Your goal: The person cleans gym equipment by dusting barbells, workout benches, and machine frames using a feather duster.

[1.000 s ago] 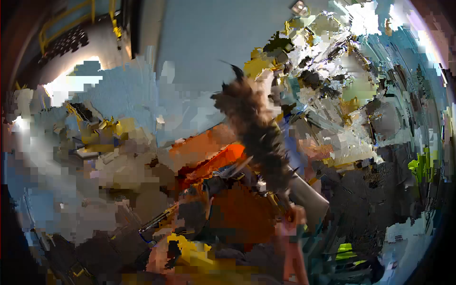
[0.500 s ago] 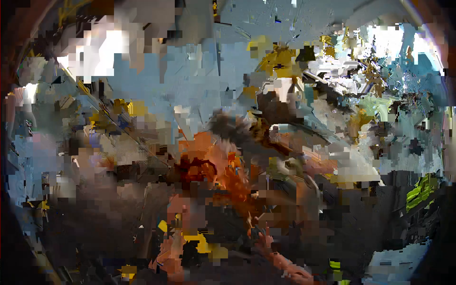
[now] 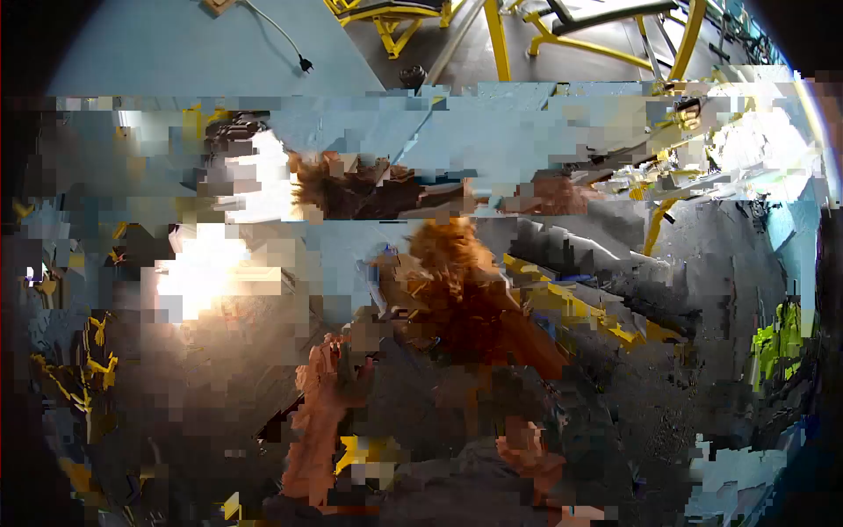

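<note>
Honestly, most of this frame is broken up into blocks, so take it with some salt. The left hand point(image 3: 327, 386) is raised low in the middle of the view, and the right hand point(image 3: 527, 448) sits lower and further right. I can't tell whether either set of fingers is clenched or loose, as both are just smears. The fluffy brown-orange duster point(image 3: 452, 272) is above and between the hands, nearer the right one, but I can't make out a handle or who's gripping it.

The top strip is the only clean bit. It shows a blue floor point(image 3: 158, 44), a loose power cord point(image 3: 281, 35) lying on it with its plug free, and a yellow metal frame point(image 3: 500, 39) just beyond. There's also something bright green point(image 3: 777, 347) at the far right.

What could go wrong, in my view: a wide swing of the duster near that frame could clip the tubing. The loose cord also looks like an easy snag or trip if the person steps that way.

Compared with a second ago, the duster stood taller and darker, slanting up from the right hand. Now it reads lower and more orange. The view has also swung, so the cord and frame are new at the top.
</note>
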A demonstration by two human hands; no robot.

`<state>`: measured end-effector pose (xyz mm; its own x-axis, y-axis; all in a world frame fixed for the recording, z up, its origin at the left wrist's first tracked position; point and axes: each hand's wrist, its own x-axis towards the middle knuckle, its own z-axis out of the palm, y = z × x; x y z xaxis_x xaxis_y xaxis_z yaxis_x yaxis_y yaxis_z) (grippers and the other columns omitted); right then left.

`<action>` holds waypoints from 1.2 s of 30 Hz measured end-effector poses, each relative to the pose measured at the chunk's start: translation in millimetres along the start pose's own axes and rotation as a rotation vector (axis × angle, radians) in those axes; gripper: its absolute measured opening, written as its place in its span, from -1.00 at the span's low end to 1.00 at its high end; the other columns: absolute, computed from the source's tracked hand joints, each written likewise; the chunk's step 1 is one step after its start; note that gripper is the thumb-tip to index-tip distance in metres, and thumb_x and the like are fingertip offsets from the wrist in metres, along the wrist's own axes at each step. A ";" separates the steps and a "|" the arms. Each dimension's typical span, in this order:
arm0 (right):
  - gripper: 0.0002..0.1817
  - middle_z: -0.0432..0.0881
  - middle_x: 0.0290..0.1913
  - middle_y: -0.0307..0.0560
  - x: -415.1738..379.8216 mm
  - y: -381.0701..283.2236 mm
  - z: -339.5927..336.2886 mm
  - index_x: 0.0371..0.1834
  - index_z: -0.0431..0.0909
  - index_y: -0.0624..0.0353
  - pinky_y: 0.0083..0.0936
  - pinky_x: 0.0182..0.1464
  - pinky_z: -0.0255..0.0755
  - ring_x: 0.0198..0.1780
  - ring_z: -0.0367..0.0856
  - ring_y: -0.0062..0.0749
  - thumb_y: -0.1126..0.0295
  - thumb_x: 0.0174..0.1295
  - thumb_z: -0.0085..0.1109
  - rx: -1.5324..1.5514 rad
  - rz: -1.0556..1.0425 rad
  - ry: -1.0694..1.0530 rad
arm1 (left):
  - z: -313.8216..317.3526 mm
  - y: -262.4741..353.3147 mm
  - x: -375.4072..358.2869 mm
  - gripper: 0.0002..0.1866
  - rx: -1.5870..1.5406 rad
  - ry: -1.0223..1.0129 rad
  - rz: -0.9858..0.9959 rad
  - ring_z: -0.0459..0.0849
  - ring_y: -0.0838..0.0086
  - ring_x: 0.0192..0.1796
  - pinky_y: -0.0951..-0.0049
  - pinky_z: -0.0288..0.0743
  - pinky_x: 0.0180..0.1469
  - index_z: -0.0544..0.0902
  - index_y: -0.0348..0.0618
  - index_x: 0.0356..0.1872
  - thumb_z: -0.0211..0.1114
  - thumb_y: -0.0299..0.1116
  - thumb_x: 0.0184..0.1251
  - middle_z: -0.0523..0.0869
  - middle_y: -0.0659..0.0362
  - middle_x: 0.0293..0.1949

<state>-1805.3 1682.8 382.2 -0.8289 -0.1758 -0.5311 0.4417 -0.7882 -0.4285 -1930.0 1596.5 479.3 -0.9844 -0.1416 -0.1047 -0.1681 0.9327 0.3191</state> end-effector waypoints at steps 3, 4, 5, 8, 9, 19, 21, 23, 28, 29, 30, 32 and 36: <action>-0.65 0.29 -0.57 -0.29 3.7 21.5 5.7 -0.35 0.30 0.00 -0.55 -0.55 0.19 -0.60 0.26 -0.56 0.12 0.60 -0.30 -0.027 -0.179 -0.066 | 3.1 -16.6 4.8 -0.45 0.053 -0.017 0.071 0.72 -0.13 -0.11 0.04 0.55 -0.05 0.52 -0.30 0.05 0.34 0.00 0.29 0.74 -0.18 -0.20; -0.64 0.29 -0.56 -0.27 14.1 30.0 6.5 -0.34 0.31 0.04 -0.51 -0.52 0.20 -0.58 0.26 -0.53 0.11 0.60 -0.28 -0.268 -0.317 -0.023 | 6.0 -22.9 7.0 -0.45 0.101 -0.012 0.150 0.71 -0.14 -0.08 0.05 0.55 -0.02 0.49 -0.30 0.12 0.34 -0.06 0.30 0.73 -0.20 -0.14; -0.64 0.30 -0.55 -0.25 23.8 39.6 5.6 -0.33 0.32 0.08 -0.47 -0.49 0.20 -0.56 0.27 -0.49 0.11 0.59 -0.26 -0.512 -0.452 0.027 | 7.2 -24.5 7.0 -0.45 0.102 -0.031 0.170 0.71 -0.14 -0.08 0.05 0.55 -0.02 0.49 -0.30 0.12 0.34 -0.06 0.30 0.73 -0.20 -0.14; -0.61 0.31 -0.53 -0.21 36.8 73.6 -18.7 -0.32 0.33 0.15 -0.42 -0.43 0.22 -0.50 0.27 -0.45 0.09 0.59 -0.24 -0.520 -0.392 0.147 | 1.0 -17.7 -0.7 -0.40 0.010 0.068 0.342 0.71 -0.10 -0.01 0.07 0.54 0.04 0.38 -0.30 0.28 0.32 -0.17 0.33 0.69 -0.23 -0.02; -0.61 0.31 -0.53 -0.21 40.2 88.9 -28.9 -0.32 0.33 0.15 -0.42 -0.43 0.22 -0.50 0.27 -0.45 0.09 0.59 -0.24 -0.508 -0.404 0.166 | -4.1 -8.8 -5.2 -0.38 -0.176 0.007 0.288 0.70 -0.08 0.01 0.08 0.54 0.05 0.34 -0.31 0.31 0.32 -0.20 0.34 0.68 -0.23 0.01; -0.58 0.27 -0.65 -0.31 65.8 233.6 -49.8 -0.50 0.33 0.03 -0.58 -0.63 0.02 -0.67 0.16 -0.65 0.09 0.53 -0.23 0.129 0.007 0.398 | 7.0 -24.7 4.1 -0.33 -0.425 -0.201 0.162 0.60 0.55 -0.31 0.54 0.57 -0.21 0.24 -0.36 0.36 0.36 -0.28 0.38 0.61 0.13 -0.20; -0.56 0.34 -0.60 -0.23 117.7 250.5 -58.8 -0.48 0.33 0.11 -0.46 -0.56 0.19 -0.61 0.28 -0.53 0.08 0.53 -0.23 0.029 -0.119 0.334 | 11.4 -33.8 7.3 -0.31 -0.466 -0.190 0.166 0.61 0.58 -0.31 0.57 0.58 -0.27 0.22 -0.36 0.36 0.39 -0.31 0.36 0.61 0.15 -0.20; -0.52 0.47 -0.50 -0.10 157.5 227.0 -68.0 -0.41 0.40 0.24 -0.27 -0.36 0.41 -0.46 0.46 -0.35 0.07 0.53 -0.24 -0.363 -0.191 0.466 | 7.3 -33.2 5.9 -0.29 -0.383 -0.181 0.099 0.61 0.58 -0.31 0.57 0.59 -0.27 0.21 -0.36 0.38 0.39 -0.31 0.36 0.61 0.16 -0.19; -0.46 0.68 -0.23 0.14 274.1 206.9 -150.4 -0.14 0.55 0.37 -0.12 -0.04 0.47 -0.14 0.67 0.00 0.05 0.52 -0.26 -0.209 0.139 0.701 | 7.0 -40.0 3.2 -0.31 -0.280 -0.119 0.110 0.61 0.55 -0.34 0.53 0.57 -0.27 0.24 -0.38 0.37 0.36 -0.25 0.38 0.61 0.11 -0.14; -0.45 0.70 -0.20 0.17 284.4 200.7 -167.9 -0.12 0.55 0.38 -0.11 -0.02 0.46 -0.10 0.68 0.06 0.04 0.52 -0.26 -0.175 0.131 0.701 | 7.1 -36.8 4.8 -0.32 -0.277 -0.140 0.124 0.59 0.56 -0.35 0.53 0.55 -0.26 0.24 -0.34 0.38 0.35 -0.26 0.39 0.61 0.11 -0.12; -0.44 0.71 -0.23 0.16 285.2 195.4 -179.4 -0.12 0.56 0.38 -0.12 -0.08 0.48 -0.15 0.69 0.03 0.04 0.52 -0.27 -0.324 0.015 0.653 | 11.9 -38.8 5.7 -0.44 -0.312 -0.106 0.134 0.51 0.65 -0.41 0.59 0.45 -0.38 0.29 -0.27 0.37 0.26 -0.35 0.43 0.60 0.21 -0.18; -0.42 0.69 -0.31 0.11 291.2 206.5 -200.2 -0.13 0.57 0.37 -0.14 -0.17 0.50 -0.27 0.68 -0.04 0.03 0.53 -0.29 -0.540 -0.092 0.653 | 14.9 -40.6 5.1 -0.53 -0.330 -0.068 0.132 0.43 0.74 -0.47 0.66 0.34 -0.49 0.33 -0.21 0.36 0.16 -0.44 0.47 0.59 0.30 -0.24; -0.51 0.65 0.07 0.31 270.1 185.1 -241.4 0.13 0.56 0.38 -0.07 0.09 0.49 0.11 0.65 0.07 0.20 0.49 -0.21 -0.197 0.634 0.658 | 12.8 -30.5 0.6 -0.56 -0.303 -0.114 0.109 0.47 0.71 -0.42 0.67 0.40 -0.41 0.34 -0.22 0.32 0.17 -0.42 0.48 0.59 0.26 -0.18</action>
<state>-1864.6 1631.8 -17.0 -0.0785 -0.1217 -0.9894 0.8448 -0.5350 -0.0012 -1924.8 1572.3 457.4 -0.9881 0.0076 -0.1536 -0.0869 0.7968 0.5979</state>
